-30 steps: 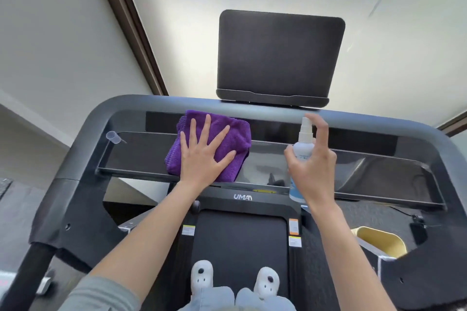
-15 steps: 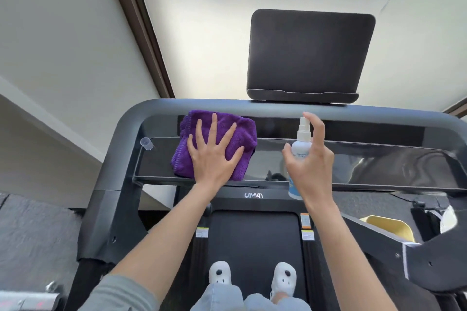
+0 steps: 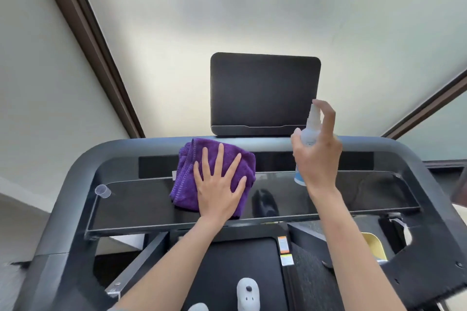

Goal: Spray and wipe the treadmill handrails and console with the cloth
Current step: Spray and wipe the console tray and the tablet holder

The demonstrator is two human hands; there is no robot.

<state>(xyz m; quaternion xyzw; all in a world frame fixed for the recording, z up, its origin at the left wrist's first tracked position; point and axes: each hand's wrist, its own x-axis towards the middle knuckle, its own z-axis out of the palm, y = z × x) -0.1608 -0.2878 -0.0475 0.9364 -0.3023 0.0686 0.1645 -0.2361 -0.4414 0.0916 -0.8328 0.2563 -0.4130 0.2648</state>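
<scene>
A folded purple cloth (image 3: 187, 171) lies on the glossy black console (image 3: 131, 202) of the treadmill, left of centre. My left hand (image 3: 218, 189) presses flat on the cloth with fingers spread. My right hand (image 3: 317, 156) grips a small clear spray bottle (image 3: 311, 131) with a blue base, held upright above the console's right half, index finger resting over the nozzle. The grey handrail bar (image 3: 83, 174) curves round the console's far and left sides. A dark tablet holder (image 3: 264, 93) stands above the bar's middle.
A small clear plastic cap (image 3: 103, 190) sits on the console's left end. The treadmill belt (image 3: 240, 267) and white shoes (image 3: 248, 293) are below. A yellow object (image 3: 375, 247) lies low right. A brown frame post (image 3: 88, 43) runs diagonally at left.
My right hand has lifted the spray bottle higher, up beside the tablet holder. My left hand stays flat on the cloth. The camera has moved closer and shifted.
</scene>
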